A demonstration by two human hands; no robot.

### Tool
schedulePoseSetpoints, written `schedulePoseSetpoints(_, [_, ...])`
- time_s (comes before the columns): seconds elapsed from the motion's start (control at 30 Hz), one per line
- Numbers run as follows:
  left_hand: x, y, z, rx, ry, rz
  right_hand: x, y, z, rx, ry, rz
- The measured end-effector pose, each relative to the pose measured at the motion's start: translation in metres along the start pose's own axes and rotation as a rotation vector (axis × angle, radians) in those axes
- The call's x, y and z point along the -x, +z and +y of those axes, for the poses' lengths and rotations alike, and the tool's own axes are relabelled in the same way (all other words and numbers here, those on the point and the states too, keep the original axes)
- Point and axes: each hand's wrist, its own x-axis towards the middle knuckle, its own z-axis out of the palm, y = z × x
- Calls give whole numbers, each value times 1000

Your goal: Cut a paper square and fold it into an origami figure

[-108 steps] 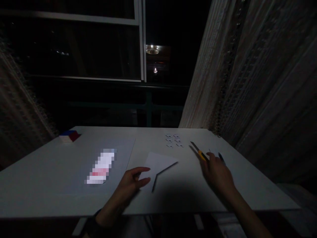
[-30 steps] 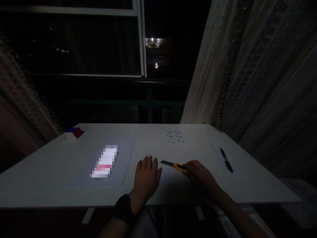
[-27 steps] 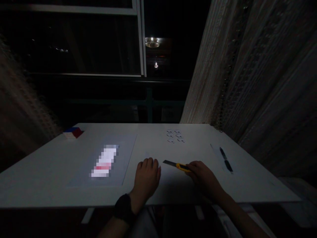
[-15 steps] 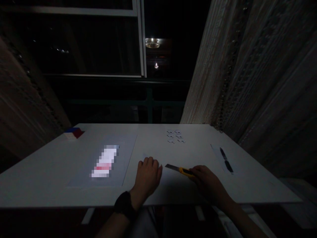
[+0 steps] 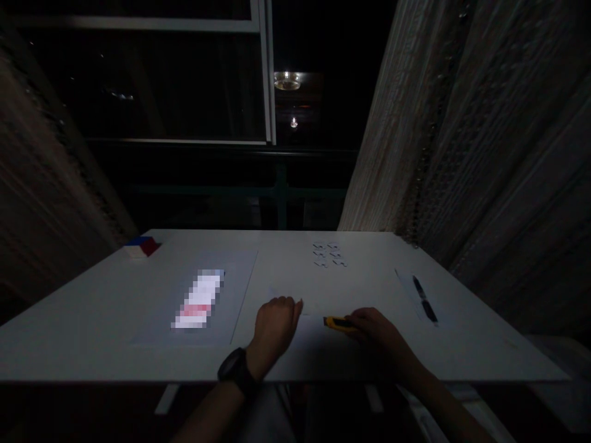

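My right hand (image 5: 376, 332) grips a yellow utility knife (image 5: 338, 323) just above the table, its front end towards my left hand. No length of blade shows beyond the yellow body. My left hand (image 5: 276, 325), with a dark watch (image 5: 233, 364) on its wrist, rests with fingers curled under and thumb sticking out at the right. What those fingers hold, if anything, is hidden. Between the two hands lies a pale sheet of paper (image 5: 307, 338), partly in shadow. Beyond them several small white paper pieces (image 5: 339, 255) with dark marks sit in two columns.
On the white table (image 5: 83, 332), a lit phone with a blurred screen (image 5: 197, 298) lies on a large sheet (image 5: 233, 289) at left. A red, blue and white cube (image 5: 141, 247) stands at the far left. A dark pen (image 5: 425, 301) rests on paper at right. Curtains (image 5: 383, 123) hang behind.
The long blade seen before no longer shows at the knife's front. My left hand's fingers have curled further under. The view has shifted slightly.
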Motion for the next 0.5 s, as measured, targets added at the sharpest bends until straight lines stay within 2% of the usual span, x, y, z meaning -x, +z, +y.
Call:
schedulePoseSetpoints(0.2, [-15, 3, 1, -7, -83, -8, -3, -4, 3, -28, -6, 8])
schedulePoseSetpoints(0.5, [-25, 5, 5, -31, -71, -13, -11, -6, 20, -74, -25, -7])
